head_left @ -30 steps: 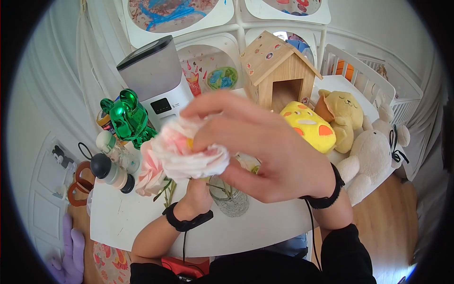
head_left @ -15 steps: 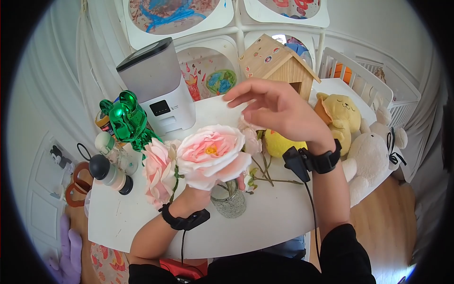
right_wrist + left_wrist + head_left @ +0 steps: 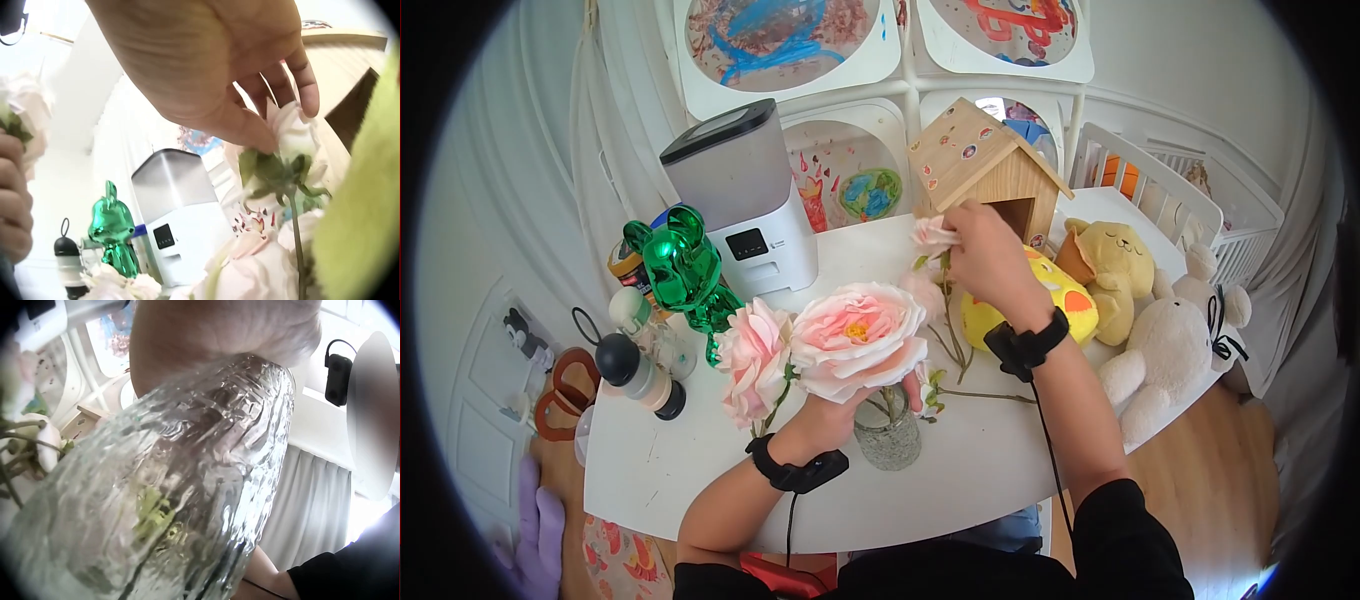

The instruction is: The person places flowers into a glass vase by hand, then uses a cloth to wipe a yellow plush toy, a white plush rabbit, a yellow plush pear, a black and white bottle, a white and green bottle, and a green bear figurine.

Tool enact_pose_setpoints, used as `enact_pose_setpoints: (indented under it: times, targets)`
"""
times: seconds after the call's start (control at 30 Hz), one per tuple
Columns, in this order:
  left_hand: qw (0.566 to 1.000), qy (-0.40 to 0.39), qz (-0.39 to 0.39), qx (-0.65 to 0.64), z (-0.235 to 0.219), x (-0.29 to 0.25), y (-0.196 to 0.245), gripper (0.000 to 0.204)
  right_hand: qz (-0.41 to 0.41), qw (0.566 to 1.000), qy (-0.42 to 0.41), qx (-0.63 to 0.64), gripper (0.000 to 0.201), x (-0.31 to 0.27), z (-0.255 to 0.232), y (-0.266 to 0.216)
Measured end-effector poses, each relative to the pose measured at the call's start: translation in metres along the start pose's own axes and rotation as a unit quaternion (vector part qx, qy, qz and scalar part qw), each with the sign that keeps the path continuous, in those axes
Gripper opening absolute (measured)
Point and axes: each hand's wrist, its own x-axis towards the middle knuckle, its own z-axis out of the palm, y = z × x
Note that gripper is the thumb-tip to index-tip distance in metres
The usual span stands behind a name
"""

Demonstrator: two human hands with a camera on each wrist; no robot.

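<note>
My left hand (image 3: 825, 420) grips the mouth of the textured glass vase (image 3: 887, 440), its thumb side and fingers on either side of the rim. Above it a large open pink rose (image 3: 858, 335) hides part of that hand; stems show inside the glass. In the left wrist view the vase (image 3: 187, 469) fills the middle, with the palm at its top. My right hand (image 3: 995, 262) pinches a smaller pink rose (image 3: 933, 234) by its bloom, fingertips on the petals. The right wrist view shows this rose (image 3: 294, 140) upright, its green sepals and stem below.
Another pink rose (image 3: 757, 360) leans left of the vase; more stems (image 3: 955, 350) lie to the right. Behind stand a green shiny bear figure (image 3: 685, 270), a white dispenser (image 3: 750, 215) and a wooden house (image 3: 985, 160). Bottles (image 3: 640, 370) are left, plush toys (image 3: 1155, 340) right.
My right hand has left the large rose's petals, moved back and away, and now pinches the smaller rose near the wooden house. My left hand stays at the vase.
</note>
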Motion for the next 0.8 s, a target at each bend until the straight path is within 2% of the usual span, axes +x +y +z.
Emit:
enact_pose_setpoints:
  times: [0.03,0.1,0.17,0.23,0.37,0.43,0.5,0.57,0.6,0.67,0.7,0.77,0.8]
  targets:
    - [1.000,-0.006,0.004,0.001,0.000,0.000,0.000,0.030,-0.003,1.000,-0.003,-0.001,0.018,0.002,-0.004,-0.002]
    - [1.000,-0.008,0.014,-0.002,-0.002,0.000,-0.002,0.030,0.023,0.996,0.068,0.061,0.022,0.005,-0.018,-0.010]
    - [1.000,-0.012,0.023,-0.005,-0.002,0.000,-0.003,0.031,0.021,0.994,0.081,0.063,0.023,0.007,-0.029,-0.019]
    - [0.999,-0.014,0.031,-0.030,-0.001,0.000,-0.003,0.032,-0.008,0.976,0.197,0.096,0.022,0.009,-0.034,-0.027]
    - [0.999,0.000,0.034,-0.037,-0.001,-0.001,-0.009,0.035,-0.063,0.959,0.254,0.112,0.020,0.012,-0.054,-0.038]
    - [0.997,0.004,0.036,-0.061,0.001,-0.001,-0.009,0.038,-0.124,0.916,0.356,0.136,0.022,0.012,-0.064,-0.042]
    - [0.997,0.001,0.043,-0.062,-0.001,-0.001,-0.013,0.041,-0.123,0.879,0.391,0.246,0.023,0.006,-0.077,-0.051]
    - [0.997,0.001,0.048,-0.063,-0.002,-0.001,-0.014,0.044,-0.107,0.841,0.406,0.340,0.020,-0.005,-0.096,-0.071]
    - [0.997,0.002,0.043,-0.060,-0.001,0.000,-0.011,0.047,-0.107,0.842,0.402,0.343,0.020,-0.009,-0.103,-0.079]
    - [0.998,0.005,0.037,-0.058,0.000,-0.002,-0.011,0.050,-0.137,0.810,0.412,0.394,0.019,-0.016,-0.111,-0.090]
    - [0.997,0.000,0.042,-0.067,-0.001,-0.001,-0.013,0.052,-0.136,0.810,0.412,0.394,0.019,-0.021,-0.110,-0.091]
    - [0.996,-0.007,0.046,-0.075,-0.002,-0.001,-0.017,0.053,-0.204,0.846,0.363,0.332,0.032,-0.030,-0.108,-0.093]
    - [0.994,0.014,0.034,-0.098,-0.001,-0.003,-0.021,0.053,-0.205,0.862,0.361,0.290,0.030,-0.033,-0.108,-0.094]
